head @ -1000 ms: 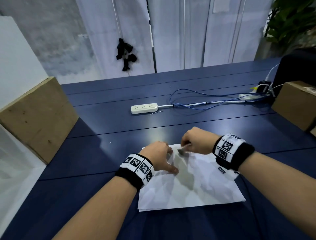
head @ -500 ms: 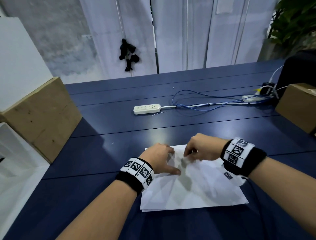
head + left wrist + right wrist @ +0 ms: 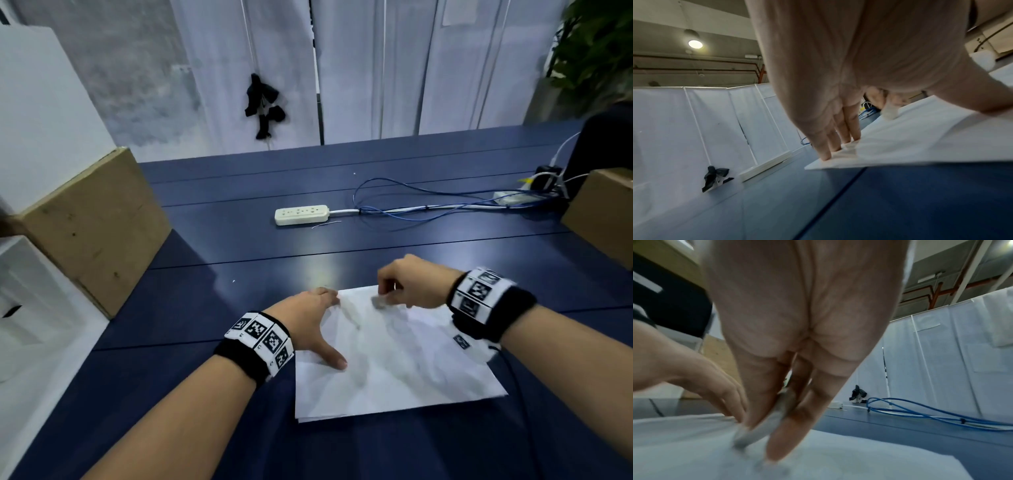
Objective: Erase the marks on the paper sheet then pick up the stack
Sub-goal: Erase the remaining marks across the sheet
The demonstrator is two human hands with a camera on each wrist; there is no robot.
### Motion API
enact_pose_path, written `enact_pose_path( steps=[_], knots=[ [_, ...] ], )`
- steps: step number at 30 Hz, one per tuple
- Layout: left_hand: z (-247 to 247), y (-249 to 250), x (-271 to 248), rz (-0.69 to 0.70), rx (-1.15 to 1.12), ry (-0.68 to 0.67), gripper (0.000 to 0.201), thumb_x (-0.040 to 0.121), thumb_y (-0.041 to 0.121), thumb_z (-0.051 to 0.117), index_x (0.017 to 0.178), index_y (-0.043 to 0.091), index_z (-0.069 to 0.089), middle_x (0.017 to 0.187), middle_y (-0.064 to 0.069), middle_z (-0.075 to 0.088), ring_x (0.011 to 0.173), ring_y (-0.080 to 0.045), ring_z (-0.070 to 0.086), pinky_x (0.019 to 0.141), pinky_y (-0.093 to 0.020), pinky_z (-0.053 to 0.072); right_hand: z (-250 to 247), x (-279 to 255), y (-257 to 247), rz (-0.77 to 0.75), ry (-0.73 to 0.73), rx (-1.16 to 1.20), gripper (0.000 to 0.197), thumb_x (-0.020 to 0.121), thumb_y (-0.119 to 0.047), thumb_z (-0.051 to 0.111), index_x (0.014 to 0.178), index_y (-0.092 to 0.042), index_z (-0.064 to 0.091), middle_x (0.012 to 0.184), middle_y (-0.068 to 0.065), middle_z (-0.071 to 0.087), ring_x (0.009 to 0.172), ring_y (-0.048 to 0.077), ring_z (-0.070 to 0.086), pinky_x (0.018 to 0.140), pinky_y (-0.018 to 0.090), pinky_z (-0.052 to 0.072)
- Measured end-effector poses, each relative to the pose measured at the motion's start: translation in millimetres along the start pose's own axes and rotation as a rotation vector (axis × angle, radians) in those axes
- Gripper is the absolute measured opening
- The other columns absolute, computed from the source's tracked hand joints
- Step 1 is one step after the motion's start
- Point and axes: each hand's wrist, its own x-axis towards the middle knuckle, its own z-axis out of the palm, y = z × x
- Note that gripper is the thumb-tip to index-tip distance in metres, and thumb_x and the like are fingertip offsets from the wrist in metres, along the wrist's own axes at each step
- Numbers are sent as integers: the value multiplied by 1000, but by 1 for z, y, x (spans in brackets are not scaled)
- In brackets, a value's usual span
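Right hand [image 3: 416,282] pinches a grey eraser [image 3: 764,426], now shifted right along the far edge of the paper sheet [image 3: 394,363]; rubbing likely continues. Left hand [image 3: 310,325], fingers flat and spread, has slid to the sheet's far-left corner, pinning the stack [image 3: 910,146] on the blue table [image 3: 239,246]. Pick-up not yet begun.

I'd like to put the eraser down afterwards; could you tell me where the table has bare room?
Bare table lies between the paper stack and the power strip, and left toward the wooden box. Far right is crowded with blue cables.
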Motion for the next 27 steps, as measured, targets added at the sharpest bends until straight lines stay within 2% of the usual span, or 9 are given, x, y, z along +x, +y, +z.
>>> enact_pose_path(
  steps=[3, 5, 10, 12, 16, 19, 22, 24, 27],
  knots=[
    [3, -7, -4, 4, -25, -41, 123, 59, 67, 85, 158, 24, 27, 164, 17, 16, 148, -6, 18, 117, -19, 12, 6, -18, -4, -71, -176, 101, 29, 82, -50, 73, 85, -21, 71, 72, -4, 73, 58, 11, 70, 64, 20, 55],
    [2, -8, -2, 14, -19, -56, 124, 59, 68, 84, 158, 24, 25, 165, 18, 12, 150, -4, 12, 118, -19, 9, 6, -14, -4, -72, -170, 81, 29, 81, -49, 75, 85, -21, 71, 73, -3, 74, 59, 12, 70, 61, 18, 53],
    [4, -9, -3, 17, -46, -52, 126, 59, 68, 85, 159, 22, 23, 165, 17, 11, 151, -5, 10, 122, -23, 8, 0, 13, 5, 35, 45, 2, 18, 88, -38, 68, 86, -20, 68, 76, -3, 73, 61, 13, 68, 64, 30, 55],
    [5, -11, -2, 18, -66, -48, 126, 58, 66, 86, 159, 23, 24, 165, 18, 12, 151, -4, 10, 122, -23, 9, 1, 6, 4, -3, -15, 71, 17, 87, -37, 70, 85, -20, 69, 75, -5, 72, 62, 15, 70, 66, 30, 58],
    [3, -10, 1, 30, -54, -63, 126, 56, 68, 86, 158, 25, 25, 164, 21, 12, 150, -2, 11, 123, -26, 13, 10, -14, -5, -81, -196, 172, 25, 82, -48, 77, 86, -23, 72, 74, -4, 74, 60, 12, 71, 63, 18, 53],
    [3, -10, 4, 35, -42, -66, 127, 54, 70, 85, 157, 25, 26, 164, 22, 13, 150, -2, 13, 123, -26, 15, 7, -1, 1, -31, -44, 115, 17, 85, -36, 72, 87, -20, 71, 75, -1, 75, 61, 16, 72, 66, 27, 57],
    [4, -11, 4, 41, -45, -51, 128, 54, 70, 86, 158, 24, 26, 164, 22, 13, 150, -2, 13, 121, -22, 12, 2, 3, 9, 33, 63, 60, 20, 87, -39, 68, 85, -19, 68, 73, -2, 73, 59, 13, 69, 69, 37, 59],
    [4, -12, 4, 42, -63, -41, 128, 54, 68, 87, 158, 25, 25, 163, 23, 13, 149, -2, 14, 118, -18, 10, 5, -7, 10, -6, 14, 97, 25, 86, -45, 70, 84, -21, 69, 71, -5, 72, 57, 10, 68, 68, 35, 59],
    [6, -13, 5, 38, -63, -44, 129, 53, 70, 86, 158, 26, 25, 163, 24, 14, 149, -2, 15, 120, -20, 12, 11, -25, -2, -81, -180, 156, 32, 81, -54, 74, 85, -22, 71, 71, -6, 72, 60, 10, 70, 68, 27, 58]
  ],
)
